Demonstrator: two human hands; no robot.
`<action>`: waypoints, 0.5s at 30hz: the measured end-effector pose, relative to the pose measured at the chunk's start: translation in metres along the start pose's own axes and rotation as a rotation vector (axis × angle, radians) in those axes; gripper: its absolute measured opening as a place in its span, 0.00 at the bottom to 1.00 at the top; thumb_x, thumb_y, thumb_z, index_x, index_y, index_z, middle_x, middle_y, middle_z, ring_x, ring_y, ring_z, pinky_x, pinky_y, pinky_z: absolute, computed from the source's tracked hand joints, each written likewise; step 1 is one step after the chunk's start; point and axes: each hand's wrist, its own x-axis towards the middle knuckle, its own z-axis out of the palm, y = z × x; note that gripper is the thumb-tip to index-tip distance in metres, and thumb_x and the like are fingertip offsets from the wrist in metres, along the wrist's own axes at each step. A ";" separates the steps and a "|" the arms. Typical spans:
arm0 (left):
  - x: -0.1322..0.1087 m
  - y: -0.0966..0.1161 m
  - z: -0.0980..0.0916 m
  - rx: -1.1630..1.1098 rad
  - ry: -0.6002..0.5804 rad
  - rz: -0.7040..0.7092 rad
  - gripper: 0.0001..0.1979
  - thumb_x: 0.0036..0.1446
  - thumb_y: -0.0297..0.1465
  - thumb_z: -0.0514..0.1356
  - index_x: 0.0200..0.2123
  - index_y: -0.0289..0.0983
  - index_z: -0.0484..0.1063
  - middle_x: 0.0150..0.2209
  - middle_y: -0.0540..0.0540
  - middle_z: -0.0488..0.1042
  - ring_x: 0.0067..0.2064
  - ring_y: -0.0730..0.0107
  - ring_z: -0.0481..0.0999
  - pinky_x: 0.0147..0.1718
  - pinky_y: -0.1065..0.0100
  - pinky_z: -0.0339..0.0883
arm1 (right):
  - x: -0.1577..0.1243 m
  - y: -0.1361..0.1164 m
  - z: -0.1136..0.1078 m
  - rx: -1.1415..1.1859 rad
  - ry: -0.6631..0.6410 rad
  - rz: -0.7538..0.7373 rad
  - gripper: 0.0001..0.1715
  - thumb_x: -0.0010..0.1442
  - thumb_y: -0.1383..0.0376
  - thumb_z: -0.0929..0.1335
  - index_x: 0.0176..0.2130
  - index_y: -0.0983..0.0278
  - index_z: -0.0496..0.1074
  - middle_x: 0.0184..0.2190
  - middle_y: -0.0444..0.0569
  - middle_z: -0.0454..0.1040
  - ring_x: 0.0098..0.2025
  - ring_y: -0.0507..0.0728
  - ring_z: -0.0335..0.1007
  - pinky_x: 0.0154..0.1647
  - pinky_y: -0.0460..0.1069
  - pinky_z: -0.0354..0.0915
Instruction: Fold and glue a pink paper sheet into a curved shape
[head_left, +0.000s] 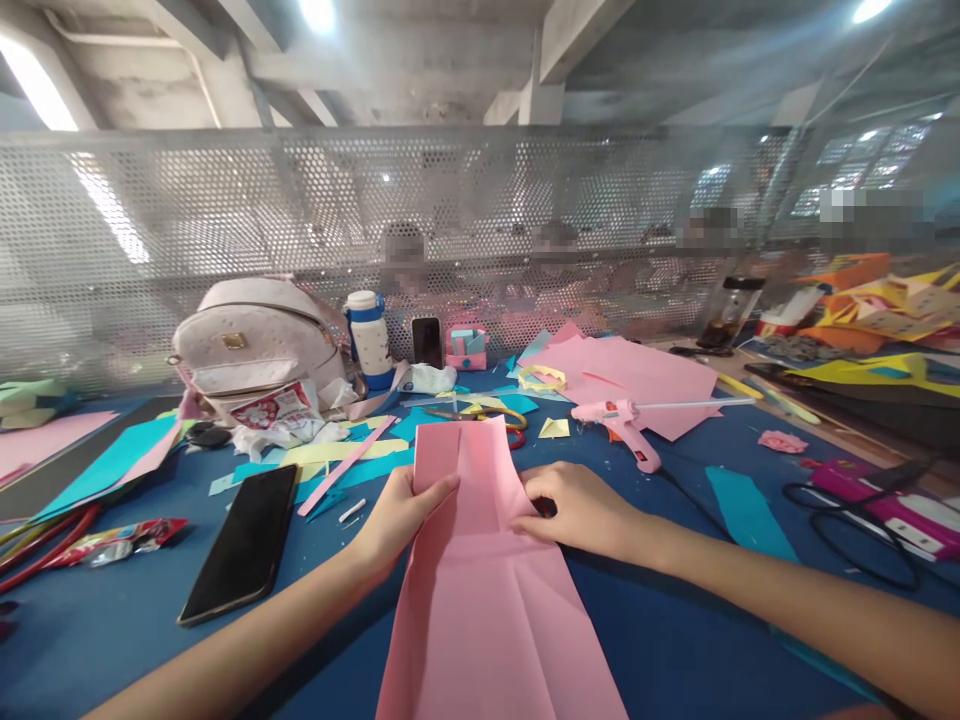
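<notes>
Creased pink paper [499, 610] lies lower centre in the frame; the left hand [401, 512] pinches its left edge, the right hand [589, 512] its right, probably to steady it. A glue gun [628, 422] rests right of centre, seemingly for easy reach.

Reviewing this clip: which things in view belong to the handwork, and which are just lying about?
Belong to the handwork:
creased pink sheet, held on both sides
pink glue gun, probably
loose pink paper, probably

Seemingly just lying about:
black phone
backpack
drink bottle
</notes>
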 end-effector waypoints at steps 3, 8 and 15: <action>-0.001 0.000 0.001 -0.004 -0.002 0.002 0.26 0.47 0.46 0.70 0.41 0.30 0.79 0.34 0.40 0.81 0.34 0.61 0.80 0.30 0.71 0.72 | 0.004 -0.007 -0.004 -0.033 0.000 -0.008 0.15 0.51 0.62 0.72 0.20 0.64 0.67 0.25 0.43 0.73 0.26 0.50 0.64 0.26 0.46 0.48; -0.002 0.000 0.001 -0.016 0.007 -0.002 0.26 0.46 0.46 0.71 0.38 0.30 0.78 0.34 0.39 0.81 0.33 0.60 0.81 0.29 0.70 0.72 | 0.008 -0.013 -0.008 -0.097 -0.015 -0.010 0.18 0.51 0.61 0.71 0.18 0.65 0.63 0.23 0.45 0.73 0.24 0.51 0.62 0.25 0.47 0.46; 0.002 -0.003 -0.003 -0.052 0.032 -0.009 0.26 0.46 0.46 0.71 0.40 0.30 0.77 0.36 0.38 0.82 0.36 0.54 0.82 0.33 0.65 0.74 | 0.007 -0.005 -0.016 -0.114 -0.032 -0.008 0.20 0.52 0.56 0.72 0.19 0.64 0.66 0.23 0.45 0.74 0.24 0.52 0.63 0.25 0.47 0.47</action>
